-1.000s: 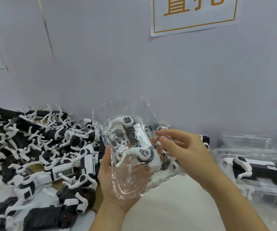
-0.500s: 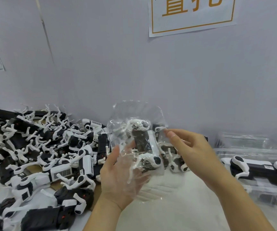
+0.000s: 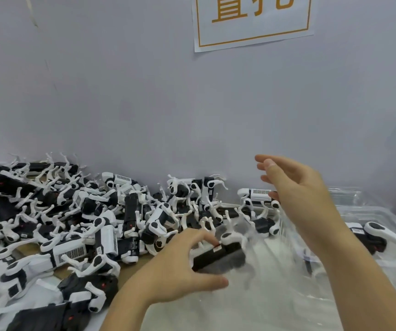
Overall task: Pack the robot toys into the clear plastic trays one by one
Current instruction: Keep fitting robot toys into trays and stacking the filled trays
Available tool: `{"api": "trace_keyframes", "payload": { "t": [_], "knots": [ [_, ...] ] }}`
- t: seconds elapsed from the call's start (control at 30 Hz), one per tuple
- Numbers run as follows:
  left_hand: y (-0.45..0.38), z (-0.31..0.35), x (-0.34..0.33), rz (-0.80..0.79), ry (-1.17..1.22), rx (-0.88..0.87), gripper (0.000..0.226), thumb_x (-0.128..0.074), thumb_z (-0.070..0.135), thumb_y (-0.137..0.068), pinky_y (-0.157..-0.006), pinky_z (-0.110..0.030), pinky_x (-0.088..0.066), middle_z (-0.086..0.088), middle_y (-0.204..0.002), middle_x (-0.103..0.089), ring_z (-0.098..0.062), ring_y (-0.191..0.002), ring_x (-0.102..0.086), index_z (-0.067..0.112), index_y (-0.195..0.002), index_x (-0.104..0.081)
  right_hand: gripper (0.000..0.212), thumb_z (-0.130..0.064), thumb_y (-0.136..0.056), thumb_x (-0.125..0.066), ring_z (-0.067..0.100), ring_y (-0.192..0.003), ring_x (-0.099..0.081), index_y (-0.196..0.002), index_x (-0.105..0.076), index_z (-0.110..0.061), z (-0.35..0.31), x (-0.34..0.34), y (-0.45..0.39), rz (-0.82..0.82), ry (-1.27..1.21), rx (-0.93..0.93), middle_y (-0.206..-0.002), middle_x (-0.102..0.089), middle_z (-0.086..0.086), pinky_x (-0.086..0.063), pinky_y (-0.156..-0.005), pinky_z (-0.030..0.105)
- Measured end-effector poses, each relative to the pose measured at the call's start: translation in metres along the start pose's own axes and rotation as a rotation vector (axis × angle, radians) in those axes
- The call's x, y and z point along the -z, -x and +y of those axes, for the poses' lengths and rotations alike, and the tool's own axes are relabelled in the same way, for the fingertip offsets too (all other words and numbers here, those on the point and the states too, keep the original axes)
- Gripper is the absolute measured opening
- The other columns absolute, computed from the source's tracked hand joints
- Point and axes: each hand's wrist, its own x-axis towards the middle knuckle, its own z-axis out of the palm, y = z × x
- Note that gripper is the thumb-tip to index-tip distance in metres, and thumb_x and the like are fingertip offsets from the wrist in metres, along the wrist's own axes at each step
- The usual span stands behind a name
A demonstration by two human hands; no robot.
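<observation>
Toy (image 3: 218, 255) within left hand (image 3: 180, 266) grip

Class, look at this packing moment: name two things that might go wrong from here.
1. The left hand grips the motion-blurred robot toy near one end; it might slip or snag a thin white leg.
2. The toy pile crowds close beside it, so loose legs could tangle and drag neighbours along.

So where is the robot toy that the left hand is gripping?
In the head view, the black robot toy sits low and centre, gripped by the left hand, just right of the toy pile and below the raised, empty right hand.
</observation>
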Motion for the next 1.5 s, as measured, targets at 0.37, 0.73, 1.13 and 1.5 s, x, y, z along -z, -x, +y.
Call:
{"api": "trace_keyframes", "payload": {
  "t": [0.37,0.73,1.13,1.5],
  "knots": [
    [-0.013,0.002,-0.028,-0.085,-0.479,0.019,0.097,-0.068,0.085,-0.049,-0.121,-0.047,0.012,0.026,-0.157,-0.007,0.004,-0.143,0.011,0.055,-0.135,-0.035,0.018,-0.037,-0.098,-0.056,-0.010,-0.095,-0.063,-0.102,-0.072,-0.042,-0.006,-0.001,0.002,-0.018,-0.007,0.005,-0.104,-0.069,-0.023,-0.052,-0.085,0.026],
    [0.011,-0.009,0.000,-0.043,-0.283,0.239,0.094,-0.080,0.076,-0.045,-0.079,-0.016,-0.042,0.020,-0.122,-0.024,-0.002,-0.109,-0.045,0.066,-0.118,-0.021,0.017,-0.037,-0.098,-0.056,-0.008,-0.095,-0.063,-0.103,-0.072,-0.042,-0.005,0.003,0.001,-0.018,-0.017,-0.001,-0.106,-0.068,-0.018,-0.052,-0.081,0.023],
    [0.001,-0.012,-0.021,0.033,0.108,0.086,0.082,-0.088,0.054,-0.047,-0.088,-0.006,-0.045,0.028,-0.133,-0.039,0.003,-0.117,-0.055,0.067,-0.112,-0.041,0.018,-0.034,-0.098,-0.056,-0.005,-0.094,-0.065,-0.102,-0.072,-0.042,-0.003,0.000,0.001,-0.030,-0.030,-0.022,-0.106,-0.068,-0.016,-0.053,-0.080,0.024],
    [-0.006,-0.018,-0.029,0.050,0.274,0.060,0.072,-0.094,0.031,-0.062,-0.108,-0.021,-0.042,0.016,-0.137,-0.048,0.001,-0.128,-0.051,0.061,-0.111,-0.051,0.018,-0.032,-0.099,-0.057,-0.007,-0.088,-0.066,-0.102,-0.072,-0.039,-0.001,-0.003,0.002,-0.050,-0.035,-0.041,-0.104,-0.069,-0.015,-0.052,-0.079,0.023]
  ]
}}
